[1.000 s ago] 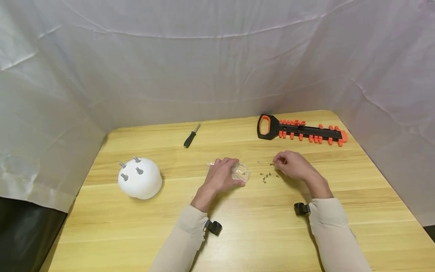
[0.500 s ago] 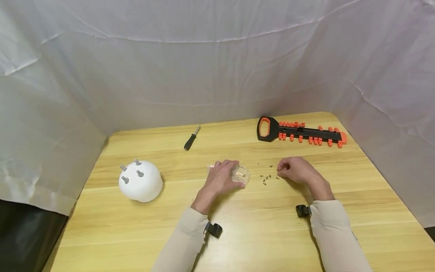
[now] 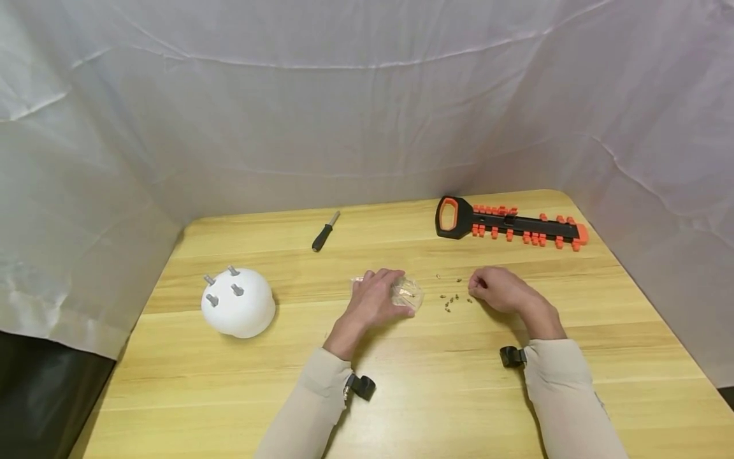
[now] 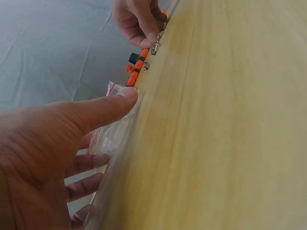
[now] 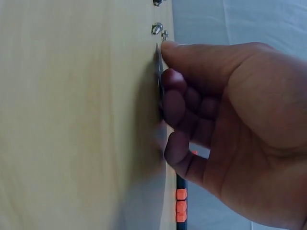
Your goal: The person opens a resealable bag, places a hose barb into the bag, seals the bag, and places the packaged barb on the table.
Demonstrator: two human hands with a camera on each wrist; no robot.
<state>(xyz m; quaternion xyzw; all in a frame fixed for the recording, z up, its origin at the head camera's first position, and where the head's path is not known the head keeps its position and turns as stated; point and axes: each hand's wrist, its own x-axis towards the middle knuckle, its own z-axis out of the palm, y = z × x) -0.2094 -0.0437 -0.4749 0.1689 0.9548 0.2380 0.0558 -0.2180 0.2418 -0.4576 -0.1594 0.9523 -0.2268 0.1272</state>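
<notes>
Hardware (image 3: 451, 300), perhaps screws, lies between both hands (image 3: 375, 298), nearer the right hand (image 3: 500, 290).

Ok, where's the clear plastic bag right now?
In the head view, the clear plastic bag is near centre, held by the left hand, just left of the scattered small metal pieces.

A clear, crinkled plastic bag (image 3: 408, 292) with a red line near its edge lies on the desk (image 3: 424, 370), held by the left hand (image 3: 374, 298). Small, shiny metal pieces (image 3: 451, 301) lie loosely scattered between it and the right hand (image 3: 500, 291), the closest just beside that hand's fingers.
</notes>
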